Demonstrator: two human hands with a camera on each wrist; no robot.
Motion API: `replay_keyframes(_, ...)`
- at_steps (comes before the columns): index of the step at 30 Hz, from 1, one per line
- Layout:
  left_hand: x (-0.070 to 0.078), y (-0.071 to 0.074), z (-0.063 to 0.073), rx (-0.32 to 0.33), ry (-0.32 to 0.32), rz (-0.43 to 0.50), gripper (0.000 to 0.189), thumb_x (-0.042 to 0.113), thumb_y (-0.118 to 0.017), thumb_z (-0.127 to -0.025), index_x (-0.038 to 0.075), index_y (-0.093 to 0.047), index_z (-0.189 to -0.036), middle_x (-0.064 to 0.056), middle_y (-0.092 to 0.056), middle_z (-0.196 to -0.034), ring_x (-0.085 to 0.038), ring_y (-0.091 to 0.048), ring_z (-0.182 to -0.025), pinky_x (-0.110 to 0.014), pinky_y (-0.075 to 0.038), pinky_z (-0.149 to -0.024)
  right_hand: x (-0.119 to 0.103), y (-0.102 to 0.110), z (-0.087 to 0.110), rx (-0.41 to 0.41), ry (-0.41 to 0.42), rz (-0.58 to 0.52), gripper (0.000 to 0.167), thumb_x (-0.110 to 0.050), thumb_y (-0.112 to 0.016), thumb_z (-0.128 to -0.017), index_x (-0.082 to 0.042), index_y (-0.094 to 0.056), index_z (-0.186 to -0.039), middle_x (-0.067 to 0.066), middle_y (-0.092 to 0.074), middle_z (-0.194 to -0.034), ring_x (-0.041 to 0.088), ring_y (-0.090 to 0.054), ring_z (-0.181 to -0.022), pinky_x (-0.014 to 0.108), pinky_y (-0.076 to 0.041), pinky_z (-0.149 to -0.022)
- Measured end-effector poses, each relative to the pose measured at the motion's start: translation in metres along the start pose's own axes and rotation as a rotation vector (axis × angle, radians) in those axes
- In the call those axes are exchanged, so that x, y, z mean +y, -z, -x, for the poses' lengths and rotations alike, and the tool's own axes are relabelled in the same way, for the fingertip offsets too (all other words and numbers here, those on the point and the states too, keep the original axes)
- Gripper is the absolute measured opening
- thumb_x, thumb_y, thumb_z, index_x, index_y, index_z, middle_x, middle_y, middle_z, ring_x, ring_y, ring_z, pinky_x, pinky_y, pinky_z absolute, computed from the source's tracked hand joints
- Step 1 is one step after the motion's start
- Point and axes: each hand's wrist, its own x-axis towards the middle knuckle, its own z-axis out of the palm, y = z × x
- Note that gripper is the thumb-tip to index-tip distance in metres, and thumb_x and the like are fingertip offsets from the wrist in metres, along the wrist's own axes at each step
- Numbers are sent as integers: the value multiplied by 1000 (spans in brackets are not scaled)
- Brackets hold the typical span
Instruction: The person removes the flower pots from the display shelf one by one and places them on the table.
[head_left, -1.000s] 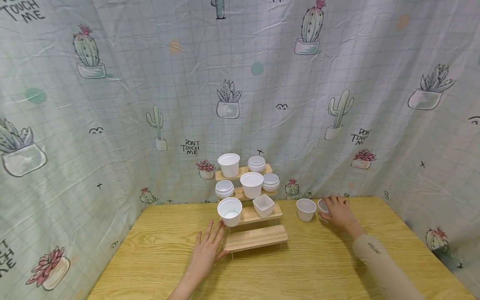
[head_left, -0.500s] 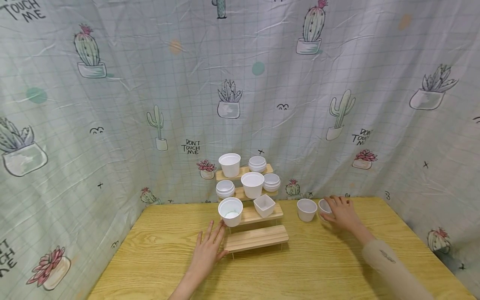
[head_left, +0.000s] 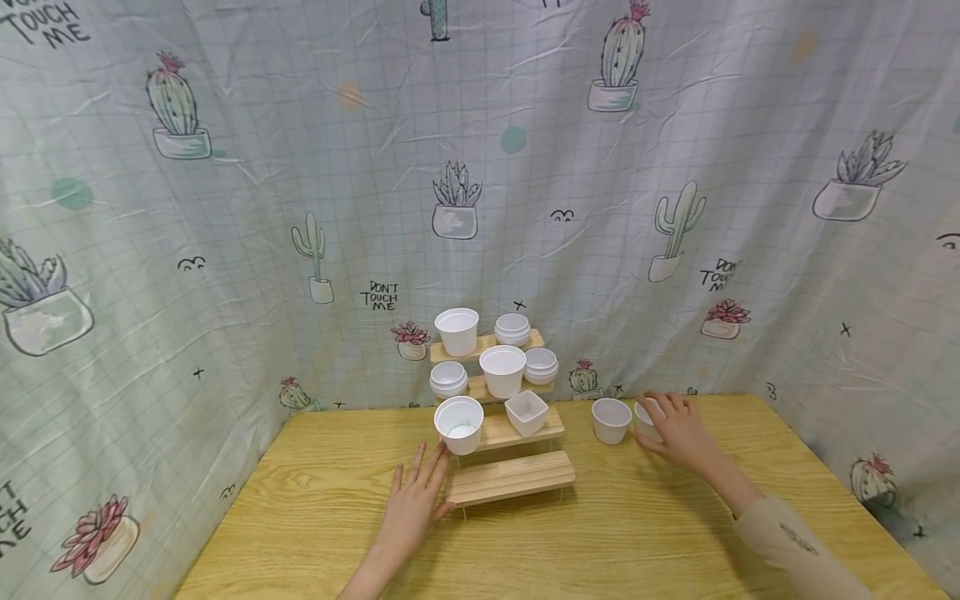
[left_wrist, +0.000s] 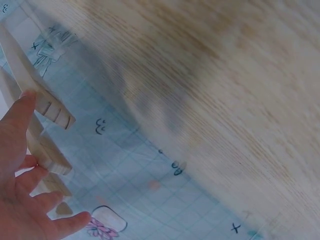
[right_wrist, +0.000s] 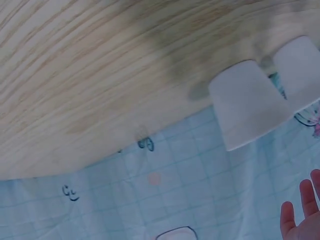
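Observation:
In the head view my left hand [head_left: 408, 508] spreads its fingers along the left side of a tiered wooden plant stand [head_left: 512, 477]. The left wrist view puts that thumb on the end of one wooden step [left_wrist: 47, 107], the other fingers lying by the steps beyond. At right, my right hand [head_left: 678, 433] is over a small white pot [head_left: 647, 417] on the table and hides part of it. Beside it stands another white pot [head_left: 611, 421]. In the right wrist view the right hand's fingers [right_wrist: 307, 197] are fairly straight and apart from two pots.
On the upper steps stand several white pots, among them a round pot [head_left: 459, 425], a square pot [head_left: 527, 412] and a taller pot [head_left: 457, 332]. The lowest step is bare. A cactus-print curtain [head_left: 525, 250] closes off the back and sides of the wooden table [head_left: 615, 533].
My right wrist and sleeve have shifted a little to the right and nearer, while the fingers stay by the same pot. The left hand, stand and pots look unchanged.

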Motion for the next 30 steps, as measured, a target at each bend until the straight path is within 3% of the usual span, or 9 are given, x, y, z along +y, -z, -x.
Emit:
replay_keyframes(3,0,0,1,8,-2,-5,77,45,-67,-69,12,-40,-134,-4,-38,-141,-31,-37,-128,-57,-40,-93,-8,4,-4,20,16,-17,75,-66,-20,-86,-7,-55,-115,15,-55,-108,34,-49,-93,52,-37,-72)
replay_keyframes(8,0,0,1,10,1,7,77,44,-68,-68,12,-41,-133,-4,-39,-141,-31,-36,-129,-57,-40,-93,-20,12,-9,38,43,-58,60,-56,-46,-85,-6,-55,-115,15,-55,-109,35,-50,-93,52,-38,-72)
replay_keyframes(16,0,-2,2,6,6,21,78,43,-67,-69,12,-39,-135,-4,-37,-142,-31,-34,-130,-57,-39,-94,-46,25,-20,36,93,-93,56,-45,-60,-79,-6,-52,-119,14,-53,-113,33,-49,-96,52,-40,-74)
replay_keyframes(19,0,-2,2,7,6,24,78,43,-67,-69,12,-39,-134,-4,-37,-141,-31,-34,-129,-57,-39,-94,-56,26,-25,58,126,-94,54,-44,-57,-82,-6,-52,-120,15,-54,-113,32,-49,-95,50,-40,-74)
replay_keyframes(24,0,-2,2,6,4,14,78,43,-67,-69,12,-39,-135,-4,-37,-141,-31,-35,-129,-57,-39,-94,-73,24,-33,118,174,-131,57,-51,-34,-91,-5,-53,-119,17,-55,-112,31,-49,-92,47,-37,-72)
replay_keyframes(30,1,-1,0,15,-4,22,78,42,-68,-69,11,-39,-134,-5,-38,-141,-32,-35,-129,-57,-39,-93,-90,24,-41,115,191,-133,60,-53,-26,-92,-6,-51,-120,14,-53,-116,29,-49,-95,45,-37,-78)
